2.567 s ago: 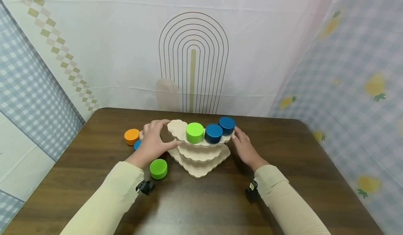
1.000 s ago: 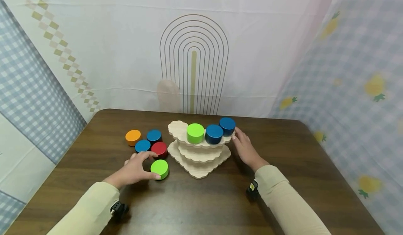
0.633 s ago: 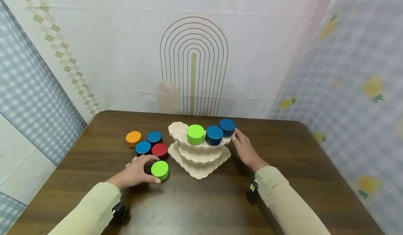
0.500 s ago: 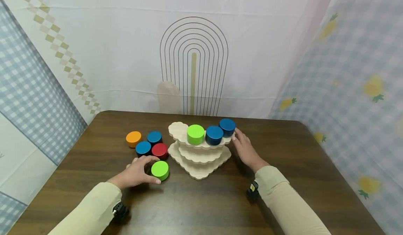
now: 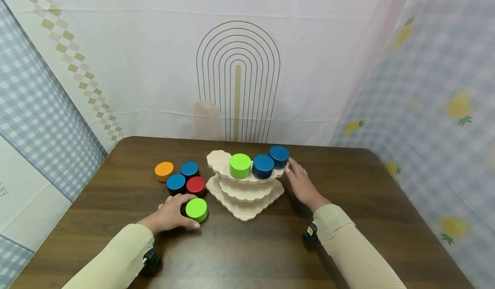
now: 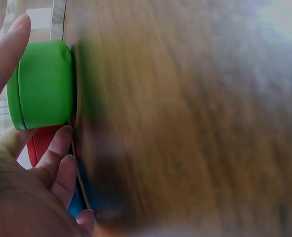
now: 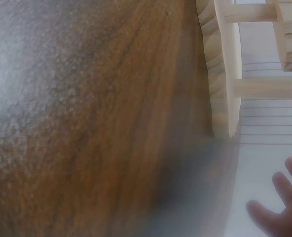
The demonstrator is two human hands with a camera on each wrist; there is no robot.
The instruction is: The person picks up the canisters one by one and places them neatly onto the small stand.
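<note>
My left hand [image 5: 170, 215] is around the left side of a green disc [image 5: 196, 210] on the table, thumb in front and index finger behind, with the fingers apart. In the left wrist view the green disc [image 6: 45, 84] stands between thumb and fingers; firm contact cannot be made out. A tiered pale wooden stand [image 5: 247, 191] with scalloped edges bears another green disc [image 5: 240, 166] and two blue discs [image 5: 263, 167] on its top tier. At that tier's right end rests my right hand [image 5: 303, 183], fingers extended beside the rear blue disc [image 5: 279, 156].
Behind my left hand sit a red disc [image 5: 196, 186], two more blue discs [image 5: 176, 183] and an orange disc [image 5: 164, 171]. The dark wooden table [image 5: 247, 254] ends at a hanging cloth [image 5: 154, 65] at the back.
My left hand has left the wooden stand and come down to the green disc at the front left, then edged slightly right around it. My right hand has stayed at the stand.
</note>
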